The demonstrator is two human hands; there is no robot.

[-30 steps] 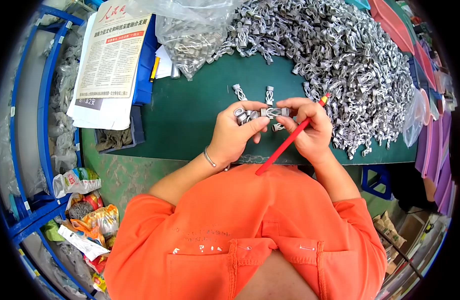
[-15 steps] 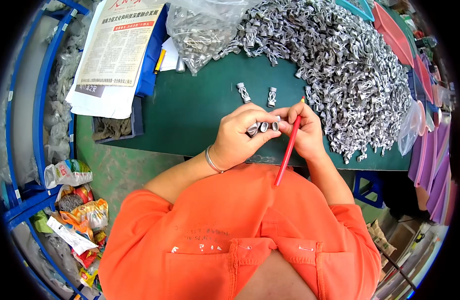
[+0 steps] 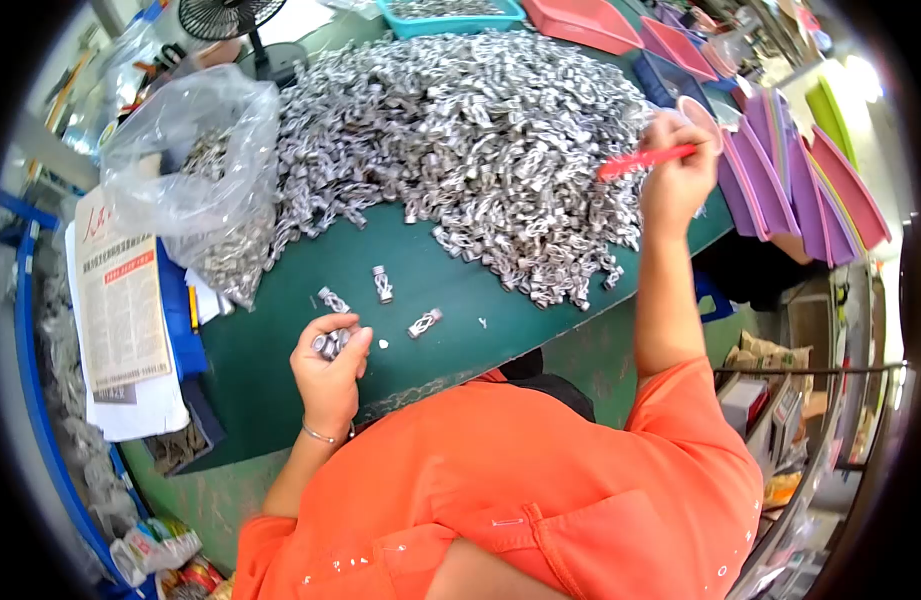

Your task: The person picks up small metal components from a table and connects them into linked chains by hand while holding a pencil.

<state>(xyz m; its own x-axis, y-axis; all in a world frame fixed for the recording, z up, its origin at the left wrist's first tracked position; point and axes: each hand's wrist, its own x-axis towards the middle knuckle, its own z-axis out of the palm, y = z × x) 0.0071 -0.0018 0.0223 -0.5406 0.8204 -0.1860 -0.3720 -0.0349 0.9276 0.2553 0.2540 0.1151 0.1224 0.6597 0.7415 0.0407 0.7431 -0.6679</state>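
Note:
My left hand (image 3: 328,372) is closed around several small grey metal parts (image 3: 332,343) over the front of the green table. My right hand (image 3: 677,175), slightly blurred, reaches out beyond the right side of the large heap of grey parts (image 3: 520,150). A red pen (image 3: 648,161) is held in it, pointing left over the heap. Its fingertips are near a small pink round container (image 3: 699,118); whether they touch it I cannot tell. Three loose parts, one of them upright (image 3: 382,284), one tilted (image 3: 333,300) and one slanting (image 3: 425,322), lie near my left hand.
A clear plastic bag (image 3: 195,160) of parts and a newspaper (image 3: 123,300) are at the left. Turquoise (image 3: 450,22) and pink (image 3: 585,24) trays stand at the back. Purple trays (image 3: 770,170) are at the right, a black fan (image 3: 232,18) at the upper left.
My hands have separated; the right one has swung far out to the right with the pen. My left hand keeps its parts. The view has turned right, bringing the fan into sight.

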